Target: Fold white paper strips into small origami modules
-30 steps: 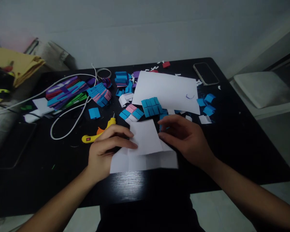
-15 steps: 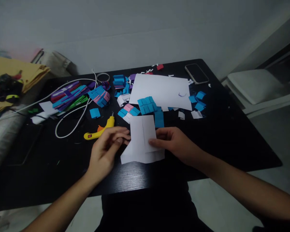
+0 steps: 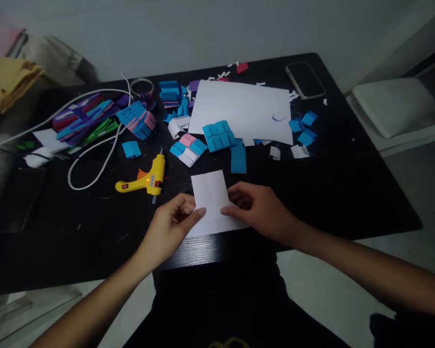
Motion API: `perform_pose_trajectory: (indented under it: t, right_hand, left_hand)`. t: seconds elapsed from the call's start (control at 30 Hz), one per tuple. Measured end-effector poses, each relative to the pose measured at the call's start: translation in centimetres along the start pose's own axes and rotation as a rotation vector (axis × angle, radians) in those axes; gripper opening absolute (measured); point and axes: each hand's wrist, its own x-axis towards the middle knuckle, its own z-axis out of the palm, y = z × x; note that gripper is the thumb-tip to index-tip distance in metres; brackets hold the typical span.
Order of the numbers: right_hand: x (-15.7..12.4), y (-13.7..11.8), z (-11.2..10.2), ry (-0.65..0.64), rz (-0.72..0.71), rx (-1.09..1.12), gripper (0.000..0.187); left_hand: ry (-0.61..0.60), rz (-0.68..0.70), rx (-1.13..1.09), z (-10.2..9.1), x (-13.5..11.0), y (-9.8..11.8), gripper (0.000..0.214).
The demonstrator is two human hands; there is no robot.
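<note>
A folded white paper (image 3: 213,203) lies near the front edge of the black table (image 3: 348,183). My left hand (image 3: 172,227) pinches its left edge with fingers pressed together. My right hand (image 3: 261,212) presses its right side, fingertips curled onto the sheet. Just behind the paper lies a blue folded piece (image 3: 238,159). A yellow glue gun (image 3: 145,180) lies to the left of the paper, close to my left hand.
A large white sheet (image 3: 246,108) carries a block of blue squares (image 3: 219,135). Piles of blue, pink and purple folded pieces (image 3: 137,118) and strips (image 3: 83,123) lie at the back left with a white cable (image 3: 94,164). A phone (image 3: 305,79) rests at the back right.
The white paper has been folded narrower, from a wide sheet to a slim upright piece. Both hands drew closer together on it. The view has tilted down and shifted.
</note>
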Motion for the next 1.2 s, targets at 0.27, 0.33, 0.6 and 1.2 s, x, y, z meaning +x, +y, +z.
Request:
perform_pose_trajectory:
  t: [0.27, 0.33, 0.6, 1.2]
  right_hand:
    - [-1.9, 2.4, 1.7, 0.253, -0.466, -0.478, 0.027]
    - [-2.1, 2.8, 1.9, 0.296, -0.543, -0.561, 0.015]
    - [-4.1, 4.1, 2.2, 0.321, -0.781, -0.69, 0.013]
    - [-6.7, 5.9, 2.0, 0.253, -0.78, -0.735, 0.027]
  left_hand:
    - [0.183, 0.124, 0.564, 0.9, -1.2, 0.1, 0.046]
    - [0.261, 0.257, 0.761, 1.3, -1.5, 0.1, 0.059]
    - [-0.147, 0.79, 1.024, 1.8, -1.2, -1.1, 0.05]
    - [-0.357, 0.784, 1.048, 0.1, -0.2, -0.8, 0.058]
